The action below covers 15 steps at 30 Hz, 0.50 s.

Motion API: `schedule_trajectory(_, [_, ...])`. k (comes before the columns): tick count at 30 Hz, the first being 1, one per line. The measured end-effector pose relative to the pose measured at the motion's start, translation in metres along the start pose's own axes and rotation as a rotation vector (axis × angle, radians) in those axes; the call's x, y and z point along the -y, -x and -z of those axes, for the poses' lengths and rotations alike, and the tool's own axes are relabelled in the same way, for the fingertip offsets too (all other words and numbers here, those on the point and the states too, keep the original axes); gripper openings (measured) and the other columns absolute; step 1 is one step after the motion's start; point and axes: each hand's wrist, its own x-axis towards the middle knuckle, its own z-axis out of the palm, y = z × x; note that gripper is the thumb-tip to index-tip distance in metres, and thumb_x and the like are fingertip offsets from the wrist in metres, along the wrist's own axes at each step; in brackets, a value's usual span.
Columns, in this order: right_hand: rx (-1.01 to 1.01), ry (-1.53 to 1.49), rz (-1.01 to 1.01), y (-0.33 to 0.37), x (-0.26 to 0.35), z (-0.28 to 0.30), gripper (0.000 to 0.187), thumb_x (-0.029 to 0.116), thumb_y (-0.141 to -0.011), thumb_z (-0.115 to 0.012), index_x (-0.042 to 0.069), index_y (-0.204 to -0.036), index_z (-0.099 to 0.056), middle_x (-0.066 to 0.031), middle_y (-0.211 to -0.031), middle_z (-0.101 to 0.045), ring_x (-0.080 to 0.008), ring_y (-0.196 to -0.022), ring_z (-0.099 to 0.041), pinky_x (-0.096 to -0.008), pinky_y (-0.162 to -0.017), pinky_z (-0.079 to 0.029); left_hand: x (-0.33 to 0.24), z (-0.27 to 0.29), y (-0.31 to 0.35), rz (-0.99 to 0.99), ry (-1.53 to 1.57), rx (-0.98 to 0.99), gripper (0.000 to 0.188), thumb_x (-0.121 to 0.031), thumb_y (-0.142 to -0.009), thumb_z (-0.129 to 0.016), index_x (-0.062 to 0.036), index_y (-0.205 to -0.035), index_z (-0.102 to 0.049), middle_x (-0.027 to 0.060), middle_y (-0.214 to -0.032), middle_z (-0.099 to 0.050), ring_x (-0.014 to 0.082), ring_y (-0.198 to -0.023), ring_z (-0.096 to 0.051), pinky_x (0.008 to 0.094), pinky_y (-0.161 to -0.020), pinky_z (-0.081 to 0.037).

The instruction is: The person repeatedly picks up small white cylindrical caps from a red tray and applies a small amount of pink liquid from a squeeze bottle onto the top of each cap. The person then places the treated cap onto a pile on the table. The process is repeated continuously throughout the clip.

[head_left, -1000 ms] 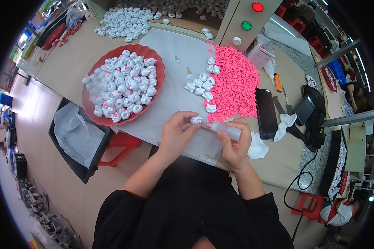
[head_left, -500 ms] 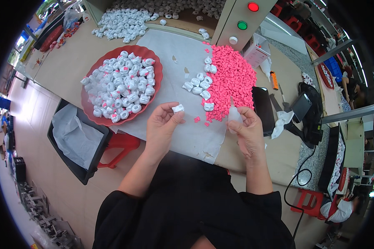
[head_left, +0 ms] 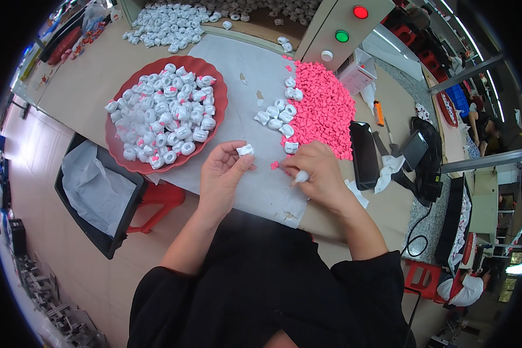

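My left hand [head_left: 221, 171] is closed around a small white moulded piece [head_left: 245, 149], pinched between thumb and fingers above the white sheet. My right hand [head_left: 320, 174] has a small white squeeze bottle [head_left: 301, 176] tucked in its grip, the thin nozzle pointing left. Its fingertips reach down to a small pink bow-shaped piece [head_left: 274, 165] on the sheet; whether they touch it I cannot tell. A large heap of pink pieces [head_left: 325, 110] lies just beyond that hand. Several white pieces [head_left: 277, 113] sit along the heap's left edge.
A red scalloped tray [head_left: 219, 110] at the left holds many white pieces, some with pink parts. A machine housing [head_left: 345, 58] with red and green buttons stands behind. To the right lie a dark phone-like slab [head_left: 363, 153], an orange tool [head_left: 379, 113] and a black bag [head_left: 426, 156].
My right hand has turned over and moved left and down to the loose pink piece, and the bottle now points left instead of up. My left hand still holds the white piece.
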Motion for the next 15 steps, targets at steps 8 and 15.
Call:
schedule_trajectory(8, [0.153,0.108,0.005,-0.016,0.007,-0.003,0.028,0.002,-0.059,-0.064,0.011,-0.085,-0.066,-0.0012,-0.076,-0.057,-0.0207,-0.076,-0.051,-0.0321,-0.067,-0.036,0.001,0.004,0.001,0.002,0.039,0.019,0.026,0.0,-0.081,-0.059,0.002,-0.105,-0.05,0.0078,-0.09,-0.057,0.0136,-0.079,-0.057,0.0266,-0.069,-0.047])
schedule_trajectory(15, [0.037,-0.143,-0.166,-0.008,0.01,-0.004,0.018,0.004,-0.065,-0.068,0.008,-0.082,-0.065,-0.0039,-0.074,-0.059,-0.0172,-0.072,-0.055,-0.0296,-0.067,-0.04,-0.001,-0.001,0.001,0.053,0.042,0.066,0.028,0.002,-0.082,-0.058,0.0025,-0.108,-0.05,0.0088,-0.093,-0.058,0.0138,-0.083,-0.058,0.0272,-0.075,-0.048])
